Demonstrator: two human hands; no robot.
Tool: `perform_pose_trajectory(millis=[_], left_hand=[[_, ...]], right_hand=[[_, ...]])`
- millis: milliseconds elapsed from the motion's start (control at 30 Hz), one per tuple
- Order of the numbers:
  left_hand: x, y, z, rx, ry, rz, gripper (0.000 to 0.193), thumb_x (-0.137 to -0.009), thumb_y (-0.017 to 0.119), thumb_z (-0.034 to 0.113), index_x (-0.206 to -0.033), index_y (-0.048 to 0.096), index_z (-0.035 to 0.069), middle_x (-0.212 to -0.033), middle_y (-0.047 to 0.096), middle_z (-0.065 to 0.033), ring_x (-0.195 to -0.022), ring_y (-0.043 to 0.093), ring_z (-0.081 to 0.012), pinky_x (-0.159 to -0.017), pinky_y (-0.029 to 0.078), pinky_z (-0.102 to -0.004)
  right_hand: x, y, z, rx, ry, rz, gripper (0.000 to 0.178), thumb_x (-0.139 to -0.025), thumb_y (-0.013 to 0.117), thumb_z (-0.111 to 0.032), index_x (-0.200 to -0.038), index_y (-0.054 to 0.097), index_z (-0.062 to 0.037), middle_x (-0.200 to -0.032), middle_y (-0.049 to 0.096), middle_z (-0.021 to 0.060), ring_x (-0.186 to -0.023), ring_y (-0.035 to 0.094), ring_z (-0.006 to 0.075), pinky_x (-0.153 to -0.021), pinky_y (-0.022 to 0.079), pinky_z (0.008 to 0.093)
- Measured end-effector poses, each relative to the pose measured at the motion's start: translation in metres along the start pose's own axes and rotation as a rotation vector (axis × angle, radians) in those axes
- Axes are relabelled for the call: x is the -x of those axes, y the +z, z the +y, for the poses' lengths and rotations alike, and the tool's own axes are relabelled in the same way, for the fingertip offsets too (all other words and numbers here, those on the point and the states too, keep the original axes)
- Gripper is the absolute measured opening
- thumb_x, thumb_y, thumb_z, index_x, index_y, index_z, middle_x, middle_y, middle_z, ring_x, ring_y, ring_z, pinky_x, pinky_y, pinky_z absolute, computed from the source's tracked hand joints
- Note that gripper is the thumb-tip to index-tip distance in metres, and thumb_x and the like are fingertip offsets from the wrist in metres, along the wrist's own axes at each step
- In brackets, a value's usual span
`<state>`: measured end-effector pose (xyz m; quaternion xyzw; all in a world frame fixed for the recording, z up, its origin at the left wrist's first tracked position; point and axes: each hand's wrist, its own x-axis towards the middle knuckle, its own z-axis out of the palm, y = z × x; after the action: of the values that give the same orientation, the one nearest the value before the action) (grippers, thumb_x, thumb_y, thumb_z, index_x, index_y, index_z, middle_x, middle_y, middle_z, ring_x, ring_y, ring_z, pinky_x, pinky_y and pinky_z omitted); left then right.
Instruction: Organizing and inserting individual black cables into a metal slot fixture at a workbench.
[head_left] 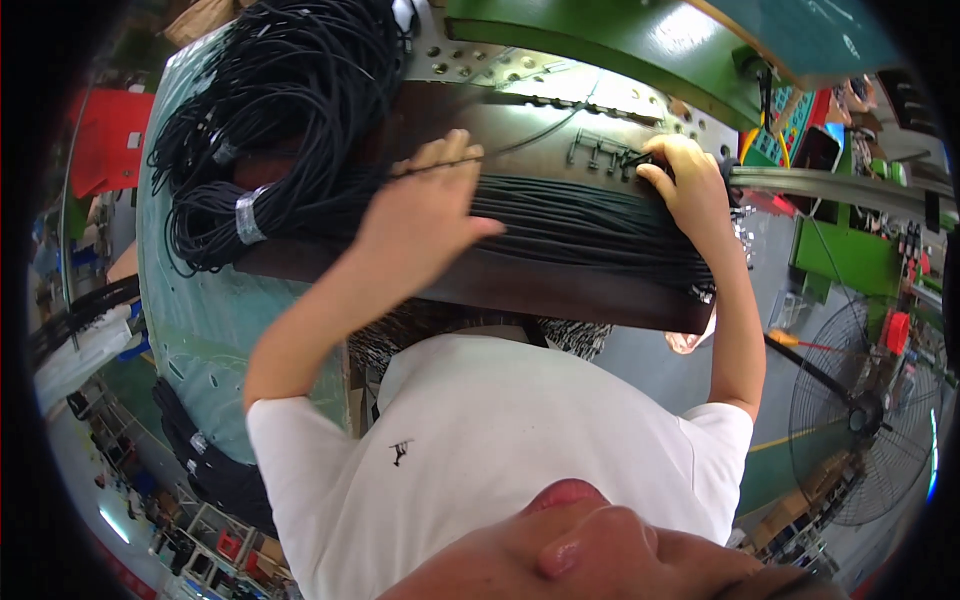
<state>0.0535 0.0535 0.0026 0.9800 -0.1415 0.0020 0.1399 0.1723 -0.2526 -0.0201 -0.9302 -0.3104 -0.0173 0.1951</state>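
Head view: cable bundle (585,220) lies on the board (500,285), long axis left to right, nearside of the fingertips of both hands. Left hand (430,195) flat, thumb spread, one cable (545,136) crossing its fingers. Right hand (690,180), well apart, at the clips (597,152); pinch cannot be confirmed.

Beyond the right grip (692,185), a green metal beam (600,38) runs across, bright light glaring on the perforated plate (550,75) beside it; farther right stands a green cabinet (845,250). Nearer the body on that side, a large black caged fan (865,412) shows, with grey floor (640,375) and a yellow line (785,440). Left of the left grip (425,200), the surface (215,335) has pale green sheeting, with a red panel (110,135) past its edge; farther back are metal racks (210,540)
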Motion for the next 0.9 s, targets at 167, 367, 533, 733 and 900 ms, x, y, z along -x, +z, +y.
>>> perform_pose_trajectory(millis=[167, 367, 533, 733, 900], left_hand=[[-0.003, -0.019, -0.043, -0.016, 0.212, -0.072, 0.036, -0.08, 0.068, 0.018, -0.114, 0.061, 0.008, -0.098, 0.065, -0.0091, -0.088, 0.062, -0.0244, -0.074, 0.051, -0.0341], [-0.009, -0.022, -0.044, 0.216, 0.138, 0.102, 0.022, -0.082, 0.068, 0.021, -0.101, 0.066, 0.009, -0.068, 0.06, -0.0043, -0.064, 0.06, -0.0223, -0.057, 0.047, -0.0323], [0.0, -0.022, -0.045, 0.679, -0.136, 0.023, 0.019, -0.082, 0.069, 0.012, -0.1, 0.069, 0.004, -0.08, 0.069, -0.0106, -0.068, 0.065, -0.0215, -0.065, 0.049, -0.0267], [-0.006, -0.026, -0.027, 0.466, 0.144, 0.121, 0.013, -0.078, 0.066, 0.005, -0.09, 0.063, 0.0, -0.1, 0.068, -0.0109, -0.088, 0.063, -0.0276, -0.08, 0.05, -0.033], [-0.042, -0.015, 0.045, 0.301, 0.288, -0.262, 0.018, -0.079, 0.064, 0.016, -0.086, 0.059, 0.001, -0.097, 0.063, -0.0115, -0.083, 0.061, -0.0283, -0.075, 0.05, -0.0371]], right_hand=[[0.031, -0.078, -0.011, -0.001, 0.121, 0.15, 0.017, -0.079, 0.069, -0.009, -0.096, 0.066, -0.0063, -0.093, 0.064, 0.0089, -0.091, 0.061, 0.0281, -0.077, 0.047, 0.0361], [0.089, -0.171, -0.015, 0.824, 0.59, -0.05, 0.03, -0.081, 0.069, -0.019, -0.11, 0.067, -0.0123, -0.105, 0.066, 0.0059, -0.103, 0.059, 0.0256, -0.082, 0.049, 0.0353], [-0.004, -0.059, -0.034, 0.045, 0.001, -0.041, 0.039, -0.084, 0.067, -0.025, -0.122, 0.059, -0.0155, -0.112, 0.062, 0.0099, -0.102, 0.06, 0.0308, -0.088, 0.048, 0.0375], [-0.074, 0.043, 0.018, -0.078, -0.303, 0.147, 0.031, -0.085, 0.065, -0.032, -0.104, 0.063, -0.0082, -0.078, 0.066, 0.0111, -0.073, 0.065, 0.0262, -0.068, 0.051, 0.0333], [-0.078, 0.041, 0.026, -0.001, -0.298, 0.002, 0.026, -0.092, 0.047, -0.015, -0.113, 0.064, -0.0151, -0.118, 0.064, 0.0008, -0.089, 0.066, 0.0216, -0.078, 0.053, 0.0296]])
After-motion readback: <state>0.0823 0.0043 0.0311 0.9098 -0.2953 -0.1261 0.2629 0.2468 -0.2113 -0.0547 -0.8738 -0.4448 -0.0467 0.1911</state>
